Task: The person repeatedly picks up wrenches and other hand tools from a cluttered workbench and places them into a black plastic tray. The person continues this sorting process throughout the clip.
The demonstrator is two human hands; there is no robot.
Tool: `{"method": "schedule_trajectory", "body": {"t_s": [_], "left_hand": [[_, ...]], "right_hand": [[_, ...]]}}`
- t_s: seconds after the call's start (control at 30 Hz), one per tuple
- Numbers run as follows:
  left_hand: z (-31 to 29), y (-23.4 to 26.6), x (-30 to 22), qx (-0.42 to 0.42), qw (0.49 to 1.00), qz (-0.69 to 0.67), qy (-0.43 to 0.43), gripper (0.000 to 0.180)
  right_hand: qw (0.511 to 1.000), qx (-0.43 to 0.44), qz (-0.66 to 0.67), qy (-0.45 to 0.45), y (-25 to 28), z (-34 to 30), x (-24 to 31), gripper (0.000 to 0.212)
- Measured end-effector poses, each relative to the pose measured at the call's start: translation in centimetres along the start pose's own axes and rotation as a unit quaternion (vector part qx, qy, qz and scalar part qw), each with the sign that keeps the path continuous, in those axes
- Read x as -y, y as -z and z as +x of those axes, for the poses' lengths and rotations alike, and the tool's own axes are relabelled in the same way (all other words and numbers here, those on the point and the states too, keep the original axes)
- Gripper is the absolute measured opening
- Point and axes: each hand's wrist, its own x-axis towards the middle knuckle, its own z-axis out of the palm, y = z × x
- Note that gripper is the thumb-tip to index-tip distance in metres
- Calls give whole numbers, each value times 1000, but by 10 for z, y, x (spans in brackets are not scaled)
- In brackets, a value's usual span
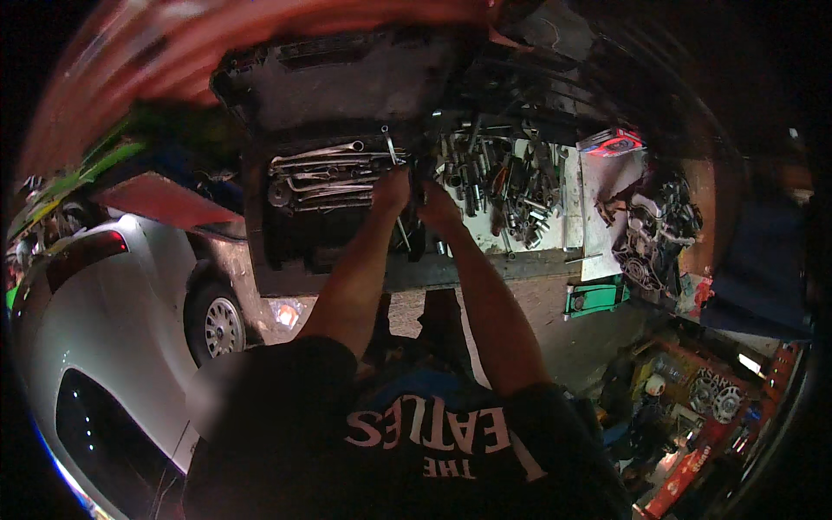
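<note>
My left hand (393, 191) is closed around a long silver wrench (389, 144). One end stands out beyond my fist, and the shaft shows again below it. Beneath lies an open black tool case (312, 236) with several silver wrenches (325, 165) laid side by side in it. My right hand (439, 211) is curled at the case's right edge, close to my left hand. Its fingertips are in shadow, and whatever they hold is too dark to make out. Just right of it, many loose sockets and tools (498, 173) lie heaped on a pale surface.
The case's raised lid (338, 91) stands behind the wrenches. Metal engine parts (650, 230) and a red-and-blue box (612, 141) are on the right. A green floor jack (596, 299) lies below the bench edge. A silver car (130, 321) stands at left.
</note>
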Motion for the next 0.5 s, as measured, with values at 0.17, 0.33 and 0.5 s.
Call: {"method": "schedule_trajectory", "body": {"t_s": [0.17,0.33,0.5], "left_hand": [[51,-8,17,-162,922,247,-251,24],[80,-16,59,-286,869,277,-295,21],[50,15,29,-196,868,369,-267,21]], "right_hand": [[996,-46,-55,44,-21,-13,-25,43],[990,55,-130,16,-11,-23,-11,51],[985,21,-171,0,11,-19,7,53]]}}
